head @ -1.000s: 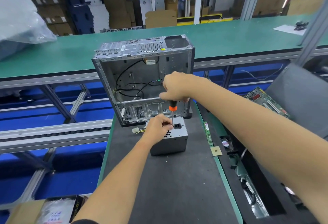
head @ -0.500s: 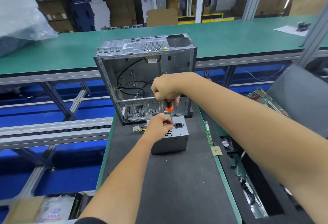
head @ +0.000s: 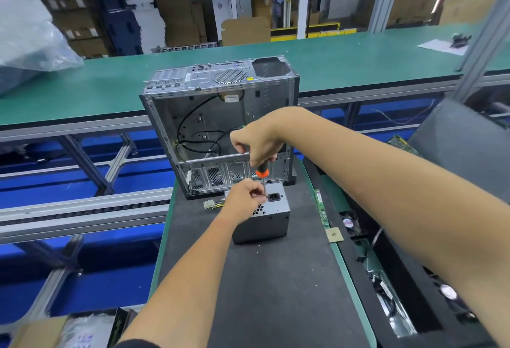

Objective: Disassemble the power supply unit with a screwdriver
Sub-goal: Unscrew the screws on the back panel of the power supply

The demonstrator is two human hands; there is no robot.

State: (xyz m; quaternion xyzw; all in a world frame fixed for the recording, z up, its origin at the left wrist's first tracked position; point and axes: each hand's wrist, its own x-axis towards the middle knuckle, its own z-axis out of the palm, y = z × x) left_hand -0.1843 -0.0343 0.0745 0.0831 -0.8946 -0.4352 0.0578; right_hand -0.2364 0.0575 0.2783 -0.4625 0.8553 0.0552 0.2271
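A grey power supply unit (head: pixel 271 219) stands on the dark mat, with its black power socket facing up. My right hand (head: pixel 255 143) grips the black and orange handle of a screwdriver (head: pixel 262 172), held upright with its tip down on the unit's top face. My left hand (head: pixel 244 200) rests on the unit's top left and pinches at the screwdriver's shaft near the tip. The tip itself is hidden by my fingers. A white connector on yellow wires (head: pixel 209 204) sticks out to the left of the unit.
An empty computer case (head: pixel 220 124) stands open just behind the unit. A green memory stick (head: pixel 321 207) and a small CPU chip (head: pixel 334 235) lie at the mat's right edge. Bins of parts sit to the right, a green conveyor (head: pixel 345 63) behind.
My right hand and the screwdriver have shifted left and lower, bringing the tip down onto the unit beside my left fingers. My left hand has stayed on the unit.
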